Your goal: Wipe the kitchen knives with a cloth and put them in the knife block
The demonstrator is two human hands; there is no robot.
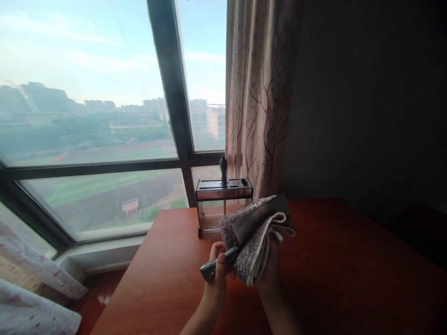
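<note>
My left hand is closed around the dark handle of a kitchen cleaver, whose wide blade points up and to the right. A grey, fuzzy towel with a pale edge is folded around the blade, showing on both sides of it. From behind and below, my right hand grips the towel; most of its fingers are hidden by the cloth. Beyond my hands stands a clear-sided knife block with a dark slotted top. One black knife handle sticks up from it.
Under my hands is a reddish-brown wooden table. A large window with dark frames is at the left, beside a patterned curtain behind the knife block. Another pale curtain hangs at the lower left.
</note>
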